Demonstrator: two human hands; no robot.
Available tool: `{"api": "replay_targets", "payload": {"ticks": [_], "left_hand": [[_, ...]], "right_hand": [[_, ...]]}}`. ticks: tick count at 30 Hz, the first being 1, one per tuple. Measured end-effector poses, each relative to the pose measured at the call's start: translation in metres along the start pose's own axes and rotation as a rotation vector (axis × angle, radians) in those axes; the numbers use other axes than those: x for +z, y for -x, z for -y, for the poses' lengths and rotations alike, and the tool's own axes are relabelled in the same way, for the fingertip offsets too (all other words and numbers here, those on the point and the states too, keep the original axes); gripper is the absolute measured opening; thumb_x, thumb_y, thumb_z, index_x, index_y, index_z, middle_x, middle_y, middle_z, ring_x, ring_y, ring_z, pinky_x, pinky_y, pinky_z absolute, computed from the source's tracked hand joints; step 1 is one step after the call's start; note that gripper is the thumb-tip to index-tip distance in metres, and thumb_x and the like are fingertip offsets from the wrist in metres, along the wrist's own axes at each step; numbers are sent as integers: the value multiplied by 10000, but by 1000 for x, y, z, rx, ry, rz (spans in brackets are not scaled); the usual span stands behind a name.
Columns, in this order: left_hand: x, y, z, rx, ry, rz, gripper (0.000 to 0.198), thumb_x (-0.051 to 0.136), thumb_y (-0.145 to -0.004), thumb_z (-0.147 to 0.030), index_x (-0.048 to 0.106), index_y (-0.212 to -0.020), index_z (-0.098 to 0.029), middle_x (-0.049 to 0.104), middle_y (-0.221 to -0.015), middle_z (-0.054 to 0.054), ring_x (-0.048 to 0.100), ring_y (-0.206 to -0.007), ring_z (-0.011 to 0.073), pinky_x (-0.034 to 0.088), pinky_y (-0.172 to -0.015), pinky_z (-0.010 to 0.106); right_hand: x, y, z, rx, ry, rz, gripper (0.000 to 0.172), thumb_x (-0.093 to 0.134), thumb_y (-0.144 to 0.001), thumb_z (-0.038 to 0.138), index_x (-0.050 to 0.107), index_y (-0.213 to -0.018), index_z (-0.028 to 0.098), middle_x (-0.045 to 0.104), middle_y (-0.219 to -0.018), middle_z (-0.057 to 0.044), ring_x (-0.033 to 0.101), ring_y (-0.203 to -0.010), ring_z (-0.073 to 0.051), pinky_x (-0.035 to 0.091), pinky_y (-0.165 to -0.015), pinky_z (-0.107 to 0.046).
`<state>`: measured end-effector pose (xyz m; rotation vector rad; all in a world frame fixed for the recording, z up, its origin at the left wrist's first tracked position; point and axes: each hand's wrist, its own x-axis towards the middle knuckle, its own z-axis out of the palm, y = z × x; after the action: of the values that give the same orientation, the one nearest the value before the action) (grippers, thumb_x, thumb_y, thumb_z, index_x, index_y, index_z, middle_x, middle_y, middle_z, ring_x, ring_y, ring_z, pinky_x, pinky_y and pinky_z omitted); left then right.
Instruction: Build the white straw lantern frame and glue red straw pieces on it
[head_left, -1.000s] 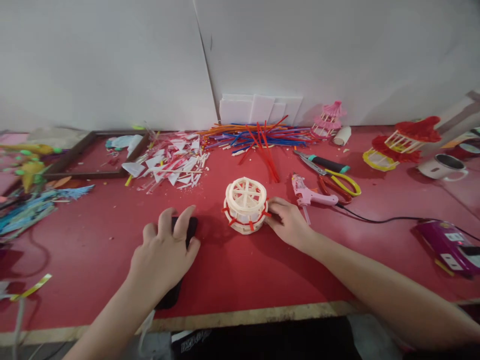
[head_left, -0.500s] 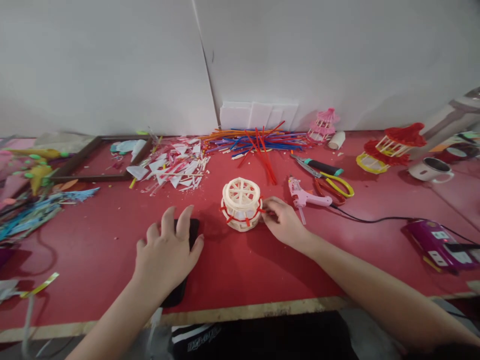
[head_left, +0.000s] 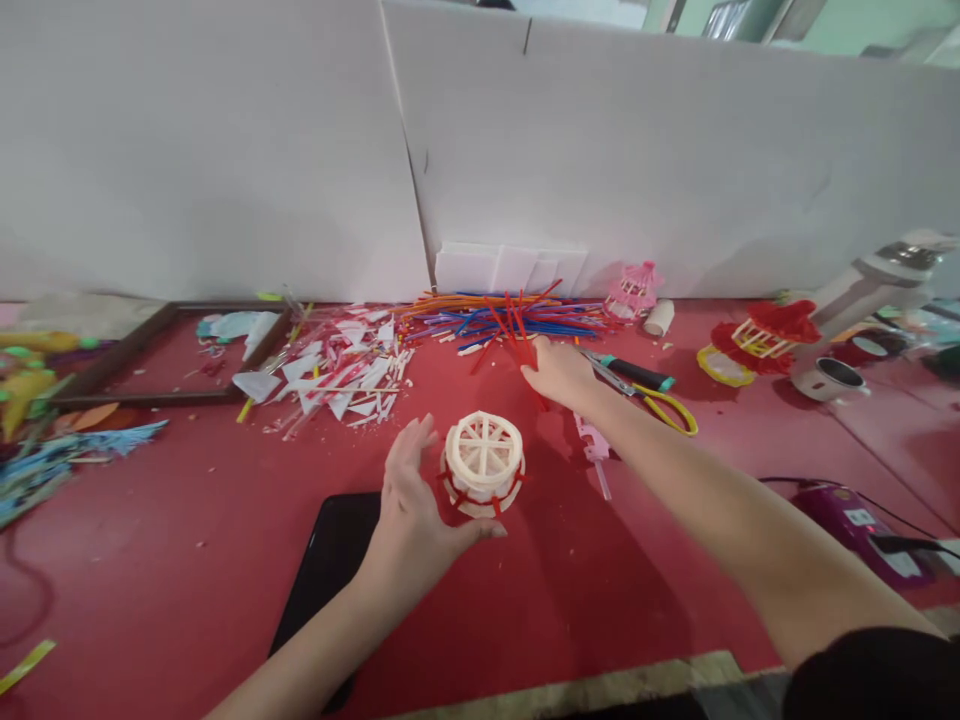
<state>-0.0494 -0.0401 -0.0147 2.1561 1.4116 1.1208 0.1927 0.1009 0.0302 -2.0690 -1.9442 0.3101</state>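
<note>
A round, cream-coloured openwork model (head_left: 486,452) stands on the red table, with a spoked wheel on top and short red pieces around its lower ring. My left hand (head_left: 420,500) curves around its left side, thumb and fingers apart and the thumb near its front; whether it touches the model is hard to tell. Beyond the model, my right hand (head_left: 562,372) is closed at the red sticks (head_left: 516,330), which lie across a pile of coloured sticks (head_left: 450,305). Its fingertips are partly hidden. Beneath my left wrist lies a black phone (head_left: 330,550).
Right of the model lie a pink glue gun (head_left: 594,440), partly under my right forearm, and yellow-handled pliers (head_left: 664,405). White and pink scraps (head_left: 345,365) and a dark frame (head_left: 150,400) are at left. A mug (head_left: 829,380) stands at right.
My right hand has left the model's right side and reached forward to the red sticks. My left hand has moved from over the phone to the model's left side. The view has shifted upward.
</note>
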Motion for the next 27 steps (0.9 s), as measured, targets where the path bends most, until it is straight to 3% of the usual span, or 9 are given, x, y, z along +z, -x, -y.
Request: {"api": "replay_targets", "payload": {"ticks": [3, 8, 15, 20, 24, 27], "left_hand": [[9, 8, 1, -143, 191, 39, 1238, 909, -620, -405, 34, -1487, -274, 399, -1490, 252, 505, -1358, 380, 466, -1061, 597], [8, 13, -2, -289, 191, 140, 1026, 775, -721, -227, 85, -1480, -259, 552, -1361, 200, 613, -1241, 341, 497, -1010, 580], [-3, -17, 3, -305, 93, 212, 1007, 788, -694, -231, 132, -1458, -233, 669, -1201, 136, 677, -1127, 330, 535, -940, 529], [0, -45, 17, -284, 66, 159, 1002, 799, -717, -310, 132, -1458, -201, 643, -1252, 170, 668, -1152, 332, 549, -917, 499], [8, -69, 24, -295, 37, 145, 1001, 772, -747, -339, 92, -1465, -185, 645, -1233, 176, 656, -1173, 334, 548, -930, 499], [17, -81, 30, -264, 36, 113, 1071, 807, -720, -403, 72, -1465, -178, 599, -1286, 196, 639, -1196, 341, 528, -972, 506]], "right_hand": [[14, -12, 13, 50, 87, 81, 390, 611, -945, 387, 575, -1266, 168, 603, -1274, -100, 626, -1091, -227, 554, -913, -450], [22, -20, 19, 107, 118, 143, 400, 622, -938, 381, 578, -1260, 147, 608, -1262, -114, 631, -1082, -227, 555, -909, -439], [11, -18, 6, 65, -41, 42, 395, 621, -938, 389, 582, -1257, 158, 603, -1274, -107, 627, -1090, -227, 553, -914, -444], [-11, 9, -8, -10, -262, -63, 361, 548, -937, 190, 546, -1294, 139, 627, -1223, -137, 609, -1140, -244, 517, -971, -444], [-29, 47, -16, -34, -482, -140, 453, 409, -950, 180, 412, -1403, 175, 660, -909, -52, 668, -836, -194, 568, -799, -388], [-31, 76, -17, -65, -912, -194, 375, 494, -937, 246, 500, -1311, 228, 642, -905, -17, 631, -756, -146, 566, -760, -344]]}}
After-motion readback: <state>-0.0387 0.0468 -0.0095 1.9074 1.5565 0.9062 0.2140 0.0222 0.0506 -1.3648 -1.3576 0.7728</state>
